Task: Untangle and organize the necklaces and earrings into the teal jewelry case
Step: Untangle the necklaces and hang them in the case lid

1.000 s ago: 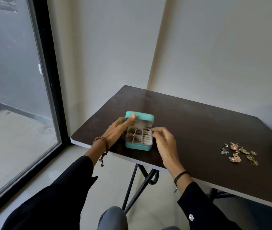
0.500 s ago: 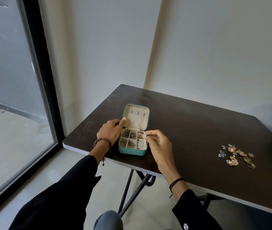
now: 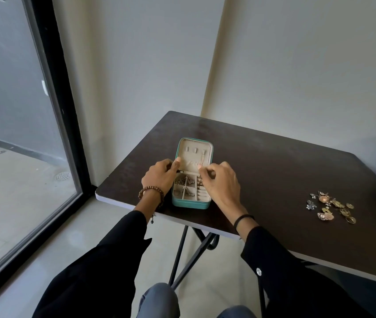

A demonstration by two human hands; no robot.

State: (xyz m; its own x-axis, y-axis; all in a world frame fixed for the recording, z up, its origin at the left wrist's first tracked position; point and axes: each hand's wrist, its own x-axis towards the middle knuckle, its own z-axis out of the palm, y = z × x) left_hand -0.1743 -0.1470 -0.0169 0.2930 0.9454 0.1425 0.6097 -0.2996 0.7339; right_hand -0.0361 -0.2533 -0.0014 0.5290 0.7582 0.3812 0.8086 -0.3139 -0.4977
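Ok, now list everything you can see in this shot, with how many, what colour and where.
teal jewelry case: one, teal, beige lining, lid open, at the table's near-left edge.
chains: tangled, count unclear, silvery, in the case's left compartments.
earrings: loose cluster, roughly a dozen, gold, copper and silver, on the table's right.
table: one, dark brown, black legs.
glass door: one, black frame, far left.
sleeves: two, black.
left hand: brown beaded bracelet; grips the case's left side, thumb on the lid edge.
right hand: black wristband; fingers curled over the case's right side, any pinch too small to tell.
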